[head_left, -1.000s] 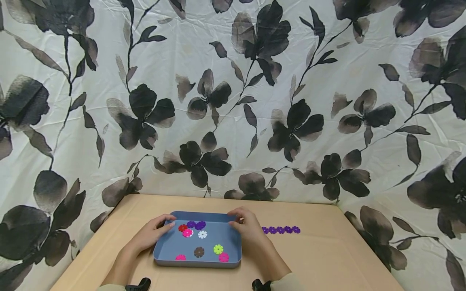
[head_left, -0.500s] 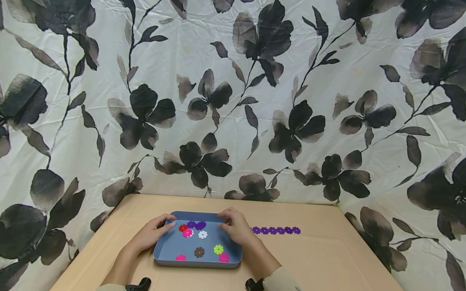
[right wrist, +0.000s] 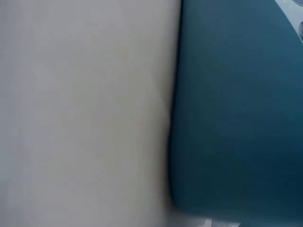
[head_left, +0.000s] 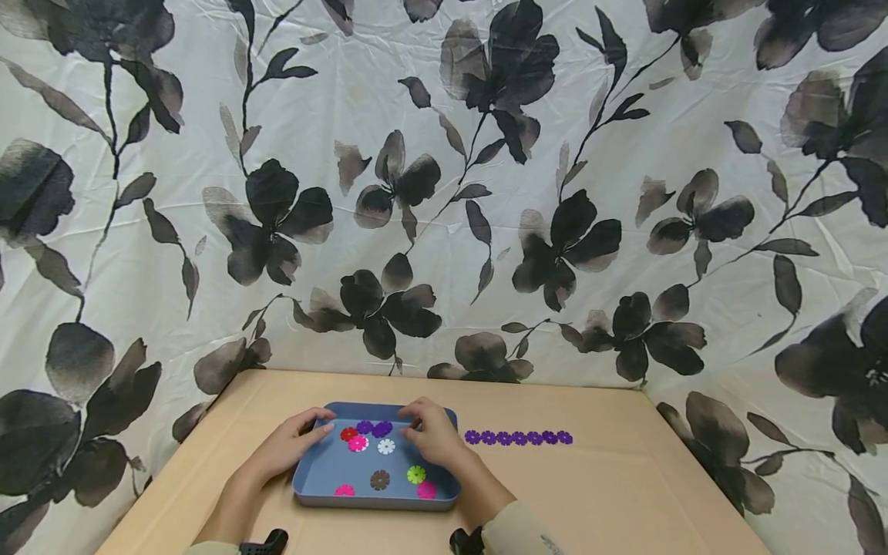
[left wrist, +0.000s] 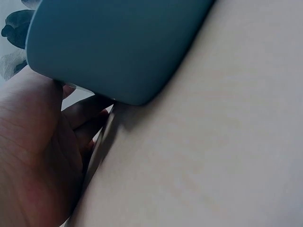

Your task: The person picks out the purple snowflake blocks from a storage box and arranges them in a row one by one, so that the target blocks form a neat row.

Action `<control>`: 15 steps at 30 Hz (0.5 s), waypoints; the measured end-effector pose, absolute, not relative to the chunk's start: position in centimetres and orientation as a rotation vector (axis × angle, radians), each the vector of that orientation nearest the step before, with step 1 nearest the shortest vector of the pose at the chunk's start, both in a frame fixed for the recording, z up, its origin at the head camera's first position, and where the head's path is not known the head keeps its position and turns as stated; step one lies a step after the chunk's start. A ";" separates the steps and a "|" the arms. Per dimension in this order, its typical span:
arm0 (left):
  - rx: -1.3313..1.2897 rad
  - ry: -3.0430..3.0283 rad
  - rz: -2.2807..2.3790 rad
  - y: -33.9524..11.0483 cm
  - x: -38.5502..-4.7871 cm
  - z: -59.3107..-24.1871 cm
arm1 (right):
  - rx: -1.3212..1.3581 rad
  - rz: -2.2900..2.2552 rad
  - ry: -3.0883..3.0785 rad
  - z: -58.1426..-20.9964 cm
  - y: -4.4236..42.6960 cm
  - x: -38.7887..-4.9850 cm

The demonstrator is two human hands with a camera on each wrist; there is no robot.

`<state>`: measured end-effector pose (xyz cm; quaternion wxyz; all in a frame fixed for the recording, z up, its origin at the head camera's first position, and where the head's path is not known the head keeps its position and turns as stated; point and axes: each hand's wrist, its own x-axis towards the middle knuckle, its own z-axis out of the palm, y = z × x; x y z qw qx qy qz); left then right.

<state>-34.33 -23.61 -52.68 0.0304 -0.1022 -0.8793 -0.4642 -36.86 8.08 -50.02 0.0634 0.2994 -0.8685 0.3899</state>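
My right hand (head_left: pixel 433 438), fingers apart, has shifted inward over the tray (head_left: pixel 375 503), purple flowers (head_left: pixel 382 430) likely within reach; left hand (head_left: pixel 286 447) clamped on its far-left corner.

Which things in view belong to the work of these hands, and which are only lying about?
Probably in use:
blue tray, gripped by the left hand
right hand, over the tray
two purple flower pieces in the tray
purple row on the table

Seemingly just there:
other-coloured flower pieces in the tray
floral cloth behind
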 end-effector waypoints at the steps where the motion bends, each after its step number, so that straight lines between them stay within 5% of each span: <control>1: -0.314 -2.708 -1.432 -23.6 -34.3 -52.7 | 0.896 1.169 -2.642 -50.0 7.9 -36.8; 15: -0.318 -2.695 -1.435 -23.6 -34.4 -52.8 | 0.899 1.064 -2.725 -50.6 5.7 -36.9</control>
